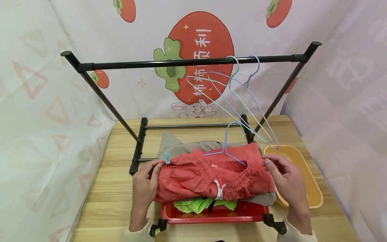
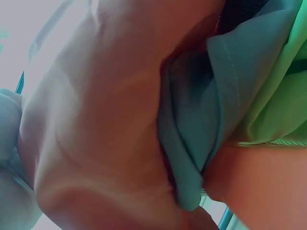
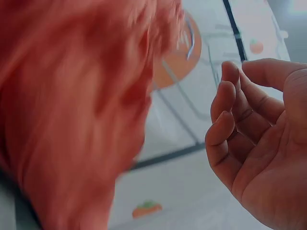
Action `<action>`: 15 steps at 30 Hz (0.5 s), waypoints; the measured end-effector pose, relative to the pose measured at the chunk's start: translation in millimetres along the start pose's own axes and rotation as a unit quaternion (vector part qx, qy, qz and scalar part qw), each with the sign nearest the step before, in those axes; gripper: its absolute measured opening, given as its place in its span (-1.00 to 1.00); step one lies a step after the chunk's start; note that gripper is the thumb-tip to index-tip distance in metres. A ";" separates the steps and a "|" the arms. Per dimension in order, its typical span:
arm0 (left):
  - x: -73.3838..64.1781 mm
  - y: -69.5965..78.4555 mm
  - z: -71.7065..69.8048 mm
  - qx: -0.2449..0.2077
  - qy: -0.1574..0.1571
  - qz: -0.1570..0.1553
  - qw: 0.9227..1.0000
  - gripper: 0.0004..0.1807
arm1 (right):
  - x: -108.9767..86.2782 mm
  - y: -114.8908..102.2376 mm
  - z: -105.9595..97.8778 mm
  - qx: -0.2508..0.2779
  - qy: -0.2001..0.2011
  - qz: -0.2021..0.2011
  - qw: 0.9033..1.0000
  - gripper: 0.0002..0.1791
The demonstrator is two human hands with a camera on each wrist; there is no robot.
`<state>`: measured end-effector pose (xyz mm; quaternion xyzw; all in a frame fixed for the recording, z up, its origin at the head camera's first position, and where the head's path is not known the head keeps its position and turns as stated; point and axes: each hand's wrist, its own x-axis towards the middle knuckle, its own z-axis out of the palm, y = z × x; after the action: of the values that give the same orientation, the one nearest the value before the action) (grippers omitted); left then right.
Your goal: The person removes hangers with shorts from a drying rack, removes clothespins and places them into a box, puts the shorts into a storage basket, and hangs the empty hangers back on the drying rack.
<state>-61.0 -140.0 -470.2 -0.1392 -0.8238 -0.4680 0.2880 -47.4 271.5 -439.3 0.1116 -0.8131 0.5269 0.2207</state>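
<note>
A pair of red shorts (image 1: 184, 176) with a white drawstring (image 1: 219, 189) lies spread over a pile of clothes. My left hand (image 1: 144, 181) pinches its left edge, right beside a light blue clip (image 1: 167, 158) fixed on the cloth. A lilac hanger (image 1: 225, 146) has its hook above the shorts, its lower part hidden inside the waist. My right hand (image 1: 285, 176) is by the right edge of the shorts. The right wrist view shows its fingers (image 3: 223, 129) loosely bent, thumb near the fingertips, apart from the red cloth and holding nothing.
Underneath lie a grey garment (image 1: 181, 148) and a bright green one (image 1: 193, 205) over a red basket (image 1: 211, 219). A yellow bin (image 1: 314, 191) stands at right. Behind, a black rack (image 1: 136, 64) carries a mint hanger (image 1: 239, 97) and a lilac-blue one (image 1: 257, 101).
</note>
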 end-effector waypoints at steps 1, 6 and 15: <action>-0.1 0.1 0.0 0.002 -0.002 0.000 1.000 -0.85 | 1.2 -4.3 4.4 0.004 -0.010 -0.010 1.000 -0.76; -0.3 1.2 0.0 0.004 -0.006 0.001 1.000 -0.86 | 7.3 -24.5 26.8 0.021 -0.065 -0.042 0.997 -0.76; -0.9 1.8 -0.9 0.013 -0.011 0.002 1.000 -0.85 | 25.4 -54.9 64.8 0.030 -0.148 -0.080 0.985 -0.74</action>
<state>-59.1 -139.8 -469.2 -0.1424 -0.8324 -0.4552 0.2821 -62.6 191.0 -405.4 0.2595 -0.8093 0.5094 0.1353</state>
